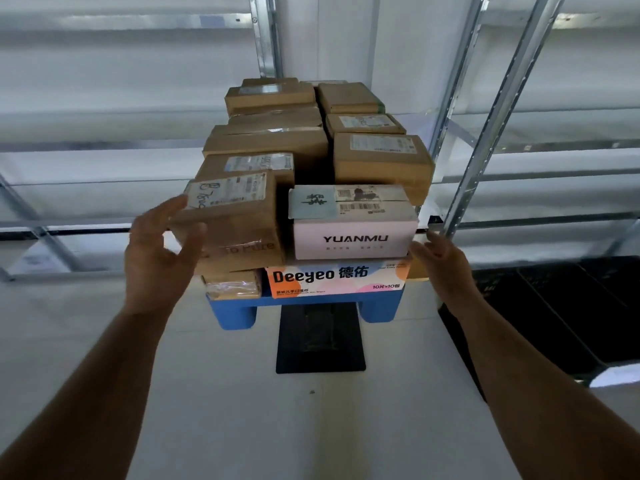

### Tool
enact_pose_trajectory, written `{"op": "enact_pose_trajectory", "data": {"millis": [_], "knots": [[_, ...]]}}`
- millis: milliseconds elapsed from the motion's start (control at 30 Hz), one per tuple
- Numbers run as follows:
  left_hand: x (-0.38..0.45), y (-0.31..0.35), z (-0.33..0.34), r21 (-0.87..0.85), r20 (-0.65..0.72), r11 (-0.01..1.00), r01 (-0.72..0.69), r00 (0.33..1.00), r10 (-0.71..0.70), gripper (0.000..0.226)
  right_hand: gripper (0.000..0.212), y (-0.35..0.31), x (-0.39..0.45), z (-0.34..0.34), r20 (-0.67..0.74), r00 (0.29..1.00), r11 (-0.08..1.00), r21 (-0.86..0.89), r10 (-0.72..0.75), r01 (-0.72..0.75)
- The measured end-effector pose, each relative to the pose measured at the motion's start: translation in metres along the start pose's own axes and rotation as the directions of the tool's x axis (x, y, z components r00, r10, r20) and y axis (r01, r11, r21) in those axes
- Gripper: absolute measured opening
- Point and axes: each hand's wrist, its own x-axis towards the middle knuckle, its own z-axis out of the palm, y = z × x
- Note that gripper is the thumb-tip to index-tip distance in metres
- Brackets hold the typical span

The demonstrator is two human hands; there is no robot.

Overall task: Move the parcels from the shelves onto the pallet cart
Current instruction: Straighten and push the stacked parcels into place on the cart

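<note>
A: Nearest items first. Left hand point(157, 251), state?

B: Fingers spread and relaxed, thumb side against the near left corner of the brown labelled carton point(232, 225). It touches rather than grips. Right hand point(441, 259) also spread, just beside the right end of the pink YUANMU box point(353, 223); contact cannot be confirmed.

A: Where do the parcels sit?

B: Stacked on the blue pallet cart point(235, 315). Front row: brown carton left, pink box right, the pink one resting on the orange Deeyeo pack point(337, 277). Behind, more brown parcels point(382, 161) in two columns running back to the metal shelving point(460, 188).

A: Handling estimate?

B: Cartons look stiff, taped, moderately light. Tape and labels look slick. The Deeyeo pack is probably softer, so the load above may settle. Best hold: palms flat on opposite side faces, low down, not on the taped tops.
</note>
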Motion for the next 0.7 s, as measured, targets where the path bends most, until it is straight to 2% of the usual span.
{"op": "enact_pose_trajectory", "data": {"millis": [100, 200, 300, 400, 500, 700], "knots": [[-0.026, -0.027, -0.007, 0.043, -0.039, 0.998, 0.046, 0.998, -0.045, 0.048, 0.016, 0.011, -0.004, 0.01, 0.032, 0.999, 1.0, 0.018, -0.009, 0.008], [-0.04, -0.048, -0.001, 0.073, 0.002, 0.985, 0.157, 0.988, -0.157, 0.06, 0.028, 0.014, -0.006, 0.016, 0.036, 0.999, 0.999, 0.044, 0.0, -0.002], [-0.054, -0.061, 0.013, 0.054, 0.081, 0.932, 0.357, 0.929, -0.361, 0.072, 0.029, 0.017, -0.006, 0.021, 0.093, 0.995, 0.999, 0.03, -0.03, 0.027], [-0.057, -0.075, 0.029, 0.102, 0.189, 0.872, 0.478, 0.851, -0.489, 0.075, 0.03, 0.027, 0.0, 0.027, 0.133, 0.991, 0.999, 0.027, -0.028, 0.024], [-0.057, -0.086, 0.043, 0.162, 0.322, 0.851, 0.5, 0.788, -0.524, 0.066, 0.036, 0.036, 0.002, 0.032, 0.146, 0.989, 1.0, -0.002, 0.005, -0.005], [-0.042, -0.102, 0.058, 0.167, 0.521, 0.864, 0.475, 0.702, -0.486, 0.049, 0.041, 0.046, 0.007, 0.044, 0.091, 0.992, 0.994, -0.084, 0.082, -0.074]]}}
